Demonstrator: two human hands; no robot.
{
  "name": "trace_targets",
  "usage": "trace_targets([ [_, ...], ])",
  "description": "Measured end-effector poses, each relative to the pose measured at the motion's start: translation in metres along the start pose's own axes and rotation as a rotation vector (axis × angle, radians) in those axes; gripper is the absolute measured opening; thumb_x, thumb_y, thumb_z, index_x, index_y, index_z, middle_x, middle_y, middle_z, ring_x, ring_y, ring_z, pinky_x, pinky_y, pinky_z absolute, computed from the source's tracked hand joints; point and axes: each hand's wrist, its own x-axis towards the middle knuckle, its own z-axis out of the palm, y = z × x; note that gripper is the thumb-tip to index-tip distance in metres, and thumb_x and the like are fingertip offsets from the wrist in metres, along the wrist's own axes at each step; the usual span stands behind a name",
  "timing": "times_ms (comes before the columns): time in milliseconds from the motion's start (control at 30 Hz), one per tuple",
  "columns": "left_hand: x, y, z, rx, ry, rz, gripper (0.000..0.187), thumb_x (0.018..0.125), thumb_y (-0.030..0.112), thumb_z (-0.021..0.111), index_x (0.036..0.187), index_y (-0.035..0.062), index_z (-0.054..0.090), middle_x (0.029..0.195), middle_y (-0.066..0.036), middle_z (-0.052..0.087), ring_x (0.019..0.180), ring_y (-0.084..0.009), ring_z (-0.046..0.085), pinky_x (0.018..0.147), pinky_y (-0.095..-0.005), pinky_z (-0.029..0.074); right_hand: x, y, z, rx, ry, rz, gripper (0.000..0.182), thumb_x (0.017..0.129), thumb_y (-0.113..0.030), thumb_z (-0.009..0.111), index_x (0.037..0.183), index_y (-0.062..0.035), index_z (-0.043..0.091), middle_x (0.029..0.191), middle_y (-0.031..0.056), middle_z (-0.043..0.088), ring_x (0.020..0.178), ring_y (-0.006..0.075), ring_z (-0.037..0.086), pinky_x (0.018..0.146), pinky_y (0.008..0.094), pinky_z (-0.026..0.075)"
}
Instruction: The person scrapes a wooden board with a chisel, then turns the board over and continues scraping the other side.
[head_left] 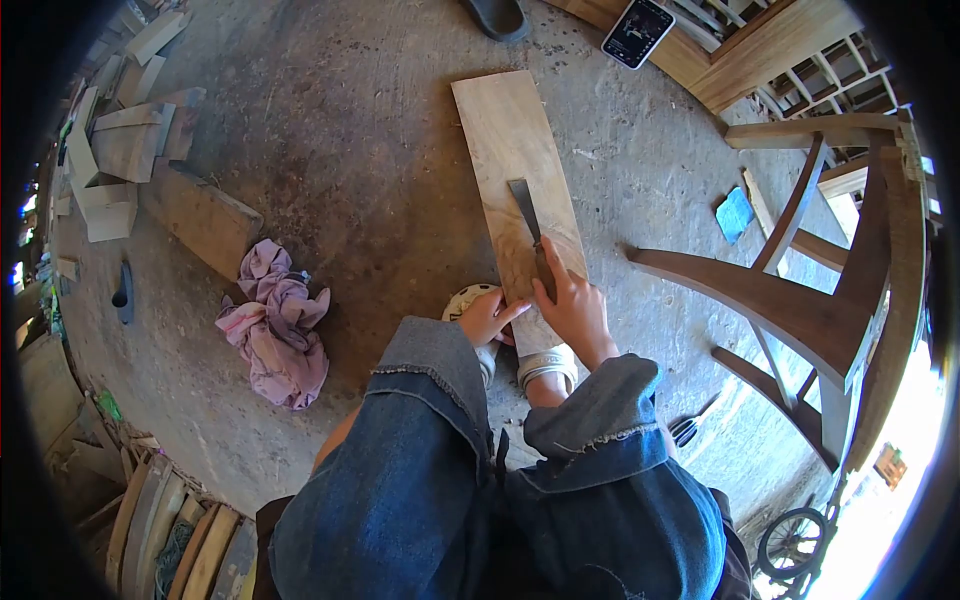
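A long wooden board [505, 130] lies lengthwise in front of me, its near end between my feet. My right hand [575, 310] is closed around the handle of a putty knife [525, 208]. The index finger stretches along the handle, and the dark, flaring blade rests on or just over the board's face. My left hand [487, 316] grips the board's left edge near its lower end, thumb on top; some of its fingers are hidden. Beside that hand is a cream, rounded thing with dark spots [466, 298], partly covered. A pale sandal strap [548, 366] crosses my right foot.
A crumpled pink cloth [275, 330] and wood offcuts [130, 150] lie left. On the right stands a curved wooden frame [760, 290], with blue sandpaper-like sheet [735, 214] nearby. A phone [638, 32] leans at the top; a dark slipper [497, 18] lies beyond the board.
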Motion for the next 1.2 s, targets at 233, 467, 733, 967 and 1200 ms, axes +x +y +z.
trace_targets([
  [233,0.001,-0.005,-0.001,0.013,-0.010,0.025,0.048,0.097,0.033,0.058,0.121,-0.0074,0.047,0.103,-0.017,0.062,0.085,-0.0255,0.069,0.063,-0.0354,0.063,0.032,0.005,-0.012,-0.188,-0.123,-0.123,0.045,0.089,-0.035,0.060,0.128,-0.0117,0.058,0.080,0.0143,0.068,0.072,0.0332,0.068,0.079,0.0492,0.051],
  [467,0.002,-0.006,0.001,-0.022,0.007,0.027,0.043,0.098,0.027,0.056,0.122,-0.0071,0.047,0.103,-0.016,0.064,0.084,-0.0216,0.069,0.065,-0.0336,0.064,0.233,0.059,-0.042,0.000,0.435,-0.078,0.037,0.085,-0.021,0.059,0.120,-0.0101,0.056,0.132,0.0122,0.052,0.105,0.0396,0.059,0.089,0.0550,0.046],
  [733,-0.007,0.005,0.002,0.038,0.056,0.079,0.043,0.097,0.030,0.058,0.117,-0.0069,0.052,0.097,-0.016,0.064,0.077,-0.0213,0.068,0.059,-0.0331,0.062,0.332,0.118,-0.060,-0.199,0.209,0.166,0.053,0.080,-0.021,0.059,0.130,-0.0141,0.044,0.158,-0.0007,0.024,0.127,0.0460,0.043,0.097,0.0616,0.041],
  [967,0.000,-0.015,0.000,0.281,0.136,0.298,0.042,0.096,0.032,0.061,0.110,-0.0067,0.056,0.080,-0.015,0.065,0.065,-0.0196,0.066,0.051,-0.0298,0.054,0.362,0.140,-0.091,-0.400,0.418,0.108,0.058,0.082,-0.027,0.060,0.135,-0.0133,0.043,0.158,-0.0010,0.025,0.121,0.0441,0.048,0.093,0.0620,0.042],
  [1200,-0.004,-0.008,0.003,0.120,0.082,0.082,0.044,0.096,0.034,0.061,0.107,-0.0084,0.055,0.080,-0.015,0.063,0.062,-0.0200,0.065,0.050,-0.0304,0.056,0.340,0.108,-0.090,-0.280,0.723,0.131,0.053,0.081,-0.028,0.060,0.129,-0.0102,0.048,0.156,0.0018,0.029,0.118,0.0440,0.050,0.091,0.0621,0.042],
])
